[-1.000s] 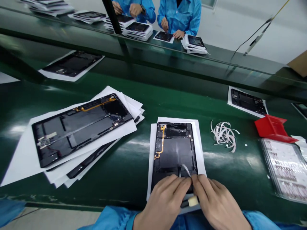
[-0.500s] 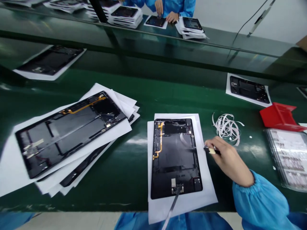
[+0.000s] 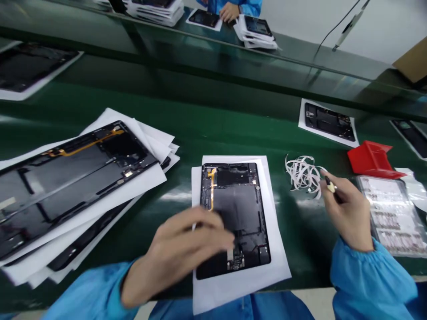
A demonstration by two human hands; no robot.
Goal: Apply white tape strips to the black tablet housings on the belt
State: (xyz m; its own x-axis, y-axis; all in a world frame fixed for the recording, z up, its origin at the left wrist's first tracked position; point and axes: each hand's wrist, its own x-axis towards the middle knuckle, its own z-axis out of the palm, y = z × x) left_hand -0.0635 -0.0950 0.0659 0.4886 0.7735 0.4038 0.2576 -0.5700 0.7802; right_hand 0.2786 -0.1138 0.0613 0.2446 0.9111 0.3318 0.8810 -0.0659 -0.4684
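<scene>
A black tablet housing [image 3: 240, 209] lies open side up on white paper sheets [image 3: 247, 284]. An orange flex cable [image 3: 212, 180] runs along its upper left, and a small circuit board [image 3: 236, 262] sits near its bottom. My left hand [image 3: 187, 249] hovers over the housing's lower left, fingers bent and blurred by motion; whether it holds anything is unclear. My right hand [image 3: 348, 209] grips a thin black tool [image 3: 330, 183] with a cream-coloured patch, beside a tangle of white strips [image 3: 303, 173]. The tool's exact kind and its tip are hard to make out.
At left, similar housings [image 3: 76, 178] are stacked between paper sheets. On the right are a red holder [image 3: 372, 158] and a clear tray [image 3: 390, 218] of small parts. Another housing [image 3: 330, 120] lies behind. Across a raised ledge, a co-worker's hand [image 3: 229, 12] rests near more stacks.
My left hand has come into view over the housing. My right hand has moved from the housing's right edge to the white strips. The silvery strip no longer hangs over the housing's bottom edge.
</scene>
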